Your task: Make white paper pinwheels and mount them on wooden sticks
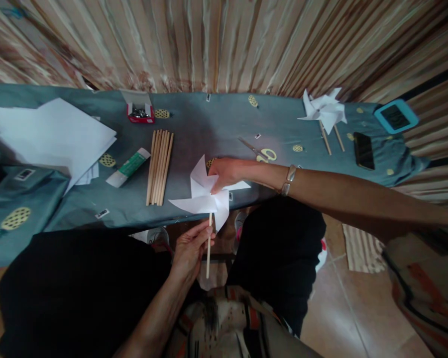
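Note:
A white paper pinwheel (pixel 198 204) is held at the table's near edge, its wooden stick (pixel 208 261) pointing down toward my lap. My left hand (pixel 190 246) is closed around the upper part of that stick, just below the paper blades. At the pinwheel's middle, the thumb of my right hand (pixel 226 174) presses on the centre, with the other fingers bent over and behind the paper, partly hidden. Scissors (pixel 261 151) with yellow handles lie beyond my right hand. To the left is a row of several wooden sticks (pixel 160 166).
A glue stick (pixel 129 168), a stack of white paper (pixel 56 139) and an open red box of pins (pixel 141 113) lie left on the cloth-covered table (pixel 216 129). Finished-looking pinwheels (pixel 324 110), a phone (pixel 364 150) and a blue-framed timer (pixel 396 117) are right. A curtain (pixel 209 44) hangs behind.

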`<state>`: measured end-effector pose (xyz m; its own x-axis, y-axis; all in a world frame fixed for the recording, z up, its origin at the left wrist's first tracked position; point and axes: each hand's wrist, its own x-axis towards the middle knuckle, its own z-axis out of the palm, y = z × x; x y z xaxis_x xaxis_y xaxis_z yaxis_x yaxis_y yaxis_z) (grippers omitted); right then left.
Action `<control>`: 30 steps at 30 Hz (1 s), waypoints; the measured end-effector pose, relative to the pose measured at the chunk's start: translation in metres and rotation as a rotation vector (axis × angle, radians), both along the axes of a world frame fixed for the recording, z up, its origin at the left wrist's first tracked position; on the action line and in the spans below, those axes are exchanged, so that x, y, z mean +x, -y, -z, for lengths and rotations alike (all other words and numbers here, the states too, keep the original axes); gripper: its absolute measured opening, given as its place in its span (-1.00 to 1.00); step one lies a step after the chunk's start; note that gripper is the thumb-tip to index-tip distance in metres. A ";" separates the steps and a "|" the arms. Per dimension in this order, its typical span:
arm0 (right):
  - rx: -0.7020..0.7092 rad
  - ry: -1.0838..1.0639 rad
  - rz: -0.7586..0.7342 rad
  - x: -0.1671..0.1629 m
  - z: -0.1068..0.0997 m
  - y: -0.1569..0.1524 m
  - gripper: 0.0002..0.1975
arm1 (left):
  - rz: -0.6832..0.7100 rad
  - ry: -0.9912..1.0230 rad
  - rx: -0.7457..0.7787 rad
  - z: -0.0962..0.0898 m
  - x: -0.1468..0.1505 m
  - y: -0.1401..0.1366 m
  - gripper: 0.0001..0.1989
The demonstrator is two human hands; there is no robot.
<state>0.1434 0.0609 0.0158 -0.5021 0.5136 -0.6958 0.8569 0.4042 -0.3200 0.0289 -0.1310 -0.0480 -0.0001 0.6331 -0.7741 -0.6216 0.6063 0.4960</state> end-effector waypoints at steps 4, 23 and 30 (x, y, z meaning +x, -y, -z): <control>-0.014 -0.006 0.003 0.000 0.001 -0.001 -0.78 | 0.000 -0.009 0.007 0.000 0.000 -0.001 -0.51; -0.006 0.015 -0.034 -0.007 -0.002 -0.003 -0.82 | -0.007 -0.013 0.002 -0.001 0.001 -0.001 -0.56; -0.016 -0.008 -0.015 -0.012 -0.007 -0.002 -0.86 | -0.010 -0.009 -0.014 -0.003 0.000 -0.002 -0.54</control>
